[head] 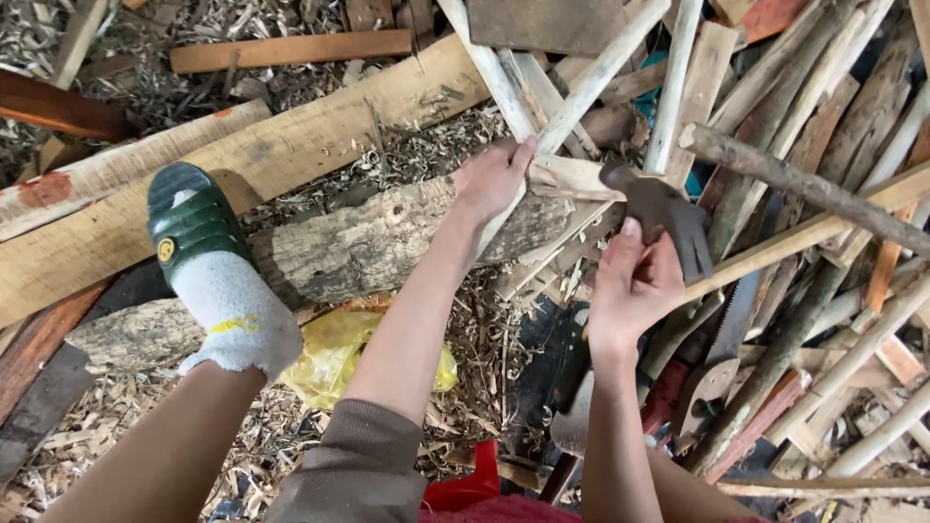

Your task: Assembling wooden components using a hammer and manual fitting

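Observation:
My left hand (491, 181) presses down on a pale wooden stick (572, 178) that rests across a rough grey log (358, 247). My right hand (635, 283) grips the wooden handle of a dark iron hatchet (664, 213), whose head sits just right of the stick's end. My left foot, in a white sock and a green sandal (191, 221), stands on the log's left part.
Long planks (242, 160) lie behind the log. A heap of peeled sticks and branches (804, 184) fills the right side. A hand saw (722, 349) lies below my right hand. Wood shavings and a yellow plastic bag (334, 353) cover the ground.

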